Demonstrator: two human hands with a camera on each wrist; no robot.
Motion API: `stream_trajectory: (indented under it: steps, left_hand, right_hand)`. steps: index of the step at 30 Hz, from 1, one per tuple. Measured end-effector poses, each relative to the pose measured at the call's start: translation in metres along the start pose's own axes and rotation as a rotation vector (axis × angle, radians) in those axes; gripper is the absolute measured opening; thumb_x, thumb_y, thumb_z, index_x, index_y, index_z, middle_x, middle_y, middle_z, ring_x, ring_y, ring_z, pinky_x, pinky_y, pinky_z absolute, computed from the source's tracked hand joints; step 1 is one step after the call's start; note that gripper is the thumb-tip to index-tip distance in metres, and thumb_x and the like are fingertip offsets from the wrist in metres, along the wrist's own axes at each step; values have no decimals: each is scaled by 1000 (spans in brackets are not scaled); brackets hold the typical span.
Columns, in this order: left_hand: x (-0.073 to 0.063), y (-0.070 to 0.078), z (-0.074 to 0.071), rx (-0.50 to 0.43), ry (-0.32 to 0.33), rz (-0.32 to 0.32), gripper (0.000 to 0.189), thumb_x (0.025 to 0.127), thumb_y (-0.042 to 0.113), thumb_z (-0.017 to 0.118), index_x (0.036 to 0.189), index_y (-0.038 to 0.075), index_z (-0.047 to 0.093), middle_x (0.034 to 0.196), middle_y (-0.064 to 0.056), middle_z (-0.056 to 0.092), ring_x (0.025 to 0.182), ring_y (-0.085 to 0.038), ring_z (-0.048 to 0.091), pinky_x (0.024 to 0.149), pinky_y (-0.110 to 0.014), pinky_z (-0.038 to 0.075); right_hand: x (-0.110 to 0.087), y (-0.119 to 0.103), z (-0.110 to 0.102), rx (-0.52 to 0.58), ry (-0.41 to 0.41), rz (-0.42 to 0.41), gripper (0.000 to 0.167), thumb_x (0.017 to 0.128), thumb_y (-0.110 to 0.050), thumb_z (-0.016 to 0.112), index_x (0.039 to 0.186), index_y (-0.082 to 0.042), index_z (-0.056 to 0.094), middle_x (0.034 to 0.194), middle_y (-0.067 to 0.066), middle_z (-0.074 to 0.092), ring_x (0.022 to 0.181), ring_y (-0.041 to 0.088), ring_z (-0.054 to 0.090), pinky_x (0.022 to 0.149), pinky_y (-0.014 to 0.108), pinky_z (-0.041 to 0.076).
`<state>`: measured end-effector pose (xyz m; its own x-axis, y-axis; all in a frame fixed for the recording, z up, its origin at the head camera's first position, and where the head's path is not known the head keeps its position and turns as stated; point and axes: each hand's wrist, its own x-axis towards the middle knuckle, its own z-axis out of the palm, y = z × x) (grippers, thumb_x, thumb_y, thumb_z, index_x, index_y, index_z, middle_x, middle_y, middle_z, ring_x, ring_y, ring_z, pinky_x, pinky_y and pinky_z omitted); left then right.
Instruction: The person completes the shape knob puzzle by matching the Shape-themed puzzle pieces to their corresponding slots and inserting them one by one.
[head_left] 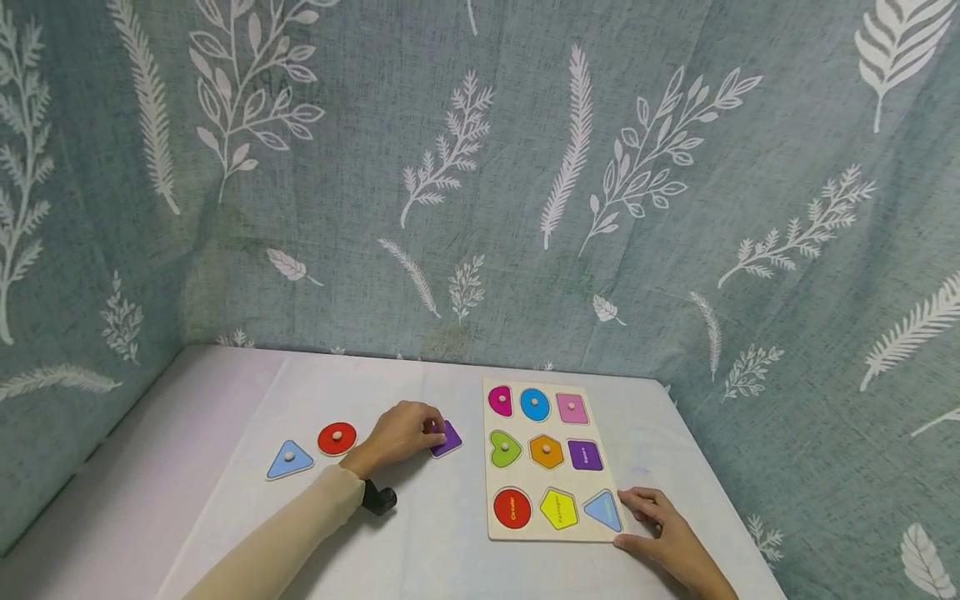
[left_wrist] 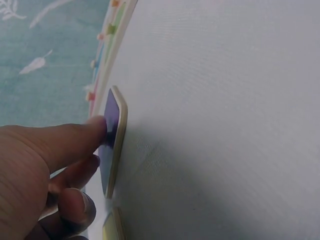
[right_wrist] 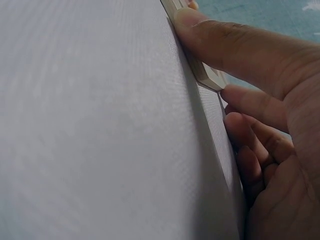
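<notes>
A purple square puzzle piece [head_left: 448,439] lies left of the wooden shape board [head_left: 551,534]. The left hand [head_left: 405,431] pinches the small knob on this piece between thumb and fingers. In the left wrist view the purple piece [left_wrist: 120,125] appears edge-on, close over the white cloth. At the board's near right corner is the right hand [head_left: 660,529], its thumb at the near edge and its fingers at the right side. The right wrist view has the thumb [right_wrist: 220,42] and fingers around the board's corner [right_wrist: 210,79].
A blue triangle piece [head_left: 289,461] and a red circle piece [head_left: 337,437] lie left of the left hand. Part of a yellow piece [left_wrist: 114,227] shows below the purple one. Several knobbed shapes sit in the board. Leaf-patterned fabric [head_left: 480,192] hangs behind the table.
</notes>
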<state>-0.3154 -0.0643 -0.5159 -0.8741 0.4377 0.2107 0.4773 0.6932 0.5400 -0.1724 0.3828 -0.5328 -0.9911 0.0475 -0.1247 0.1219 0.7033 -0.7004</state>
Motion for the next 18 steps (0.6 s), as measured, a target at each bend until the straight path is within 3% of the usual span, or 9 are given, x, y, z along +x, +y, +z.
stream_trajectory:
  steps: [7, 13, 18]
  left_hand:
    - [0, 1, 2, 22, -2, -15, 12, 84, 22, 85, 82, 19, 74, 68, 13, 56, 66, -7, 49, 60, -28, 42]
    - [-1, 3, 0, 20, 9, -65, 15, 84, 22, 86, 78, 19, 73, 67, 13, 57, 65, -7, 50, 62, -31, 43]
    - [-3, 3, -1, 14, -1, -47, 15, 86, 23, 84, 78, 18, 72, 68, 13, 58, 65, -7, 51, 60, -30, 43]
  right_hand:
    - [-2, -1, 0, -25, -11, 20, 78, 75, -38, 92, 139, -5, 63, 137, 8, 51, 113, 20, 54, 107, 46, 45]
    - [2, -2, -3, -49, -44, -26, 80, 73, -36, 93, 139, -4, 63, 137, 9, 51, 115, 21, 56, 107, 46, 45]
    - [4, -2, -4, -69, -44, -17, 81, 71, -36, 95, 139, -5, 63, 136, 8, 51, 110, 19, 54, 104, 43, 47]
